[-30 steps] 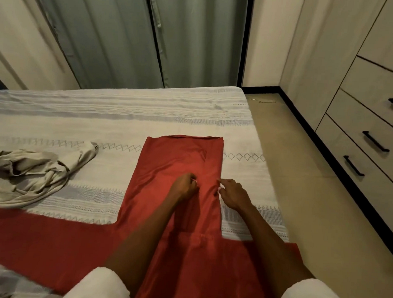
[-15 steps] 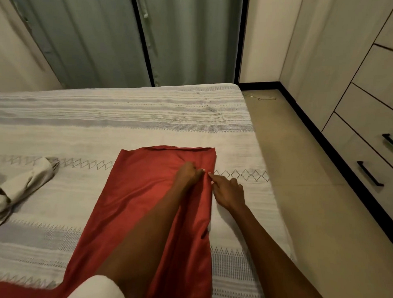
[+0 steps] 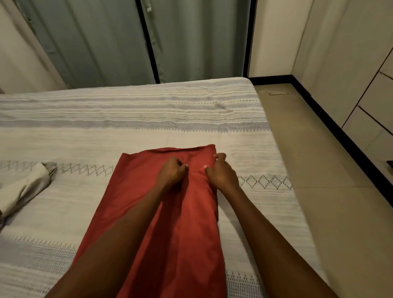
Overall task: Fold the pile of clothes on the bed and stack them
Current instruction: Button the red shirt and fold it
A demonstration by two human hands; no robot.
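Observation:
A long red garment (image 3: pixel 182 234) lies lengthwise on the bed (image 3: pixel 147 128), its far end folded into a straight edge. My left hand (image 3: pixel 171 172) rests as a closed fist on the cloth near that far end, pinching a fold. Close to the garment's right edge, my right hand (image 3: pixel 221 173) has its fingers curled into the red fabric. The two hands sit side by side, a small gap apart. A crumpled beige garment (image 3: pixel 15 195) lies loose at the left edge of the view.
The bed carries a white and grey patterned cover. Grey-green curtains (image 3: pixel 106 32) hang behind its far side. Beige floor (image 3: pixel 337 200) runs along the right, with a wardrobe and drawers (image 3: pixel 378 93) beyond it. A thin wire hanger (image 3: pixel 274 93) lies on the floor.
Both hands have slid along the red garment toward its far end, and the right hand has moved from beside the cloth onto its edge. The view has tilted forward, so the beige garment sits further left.

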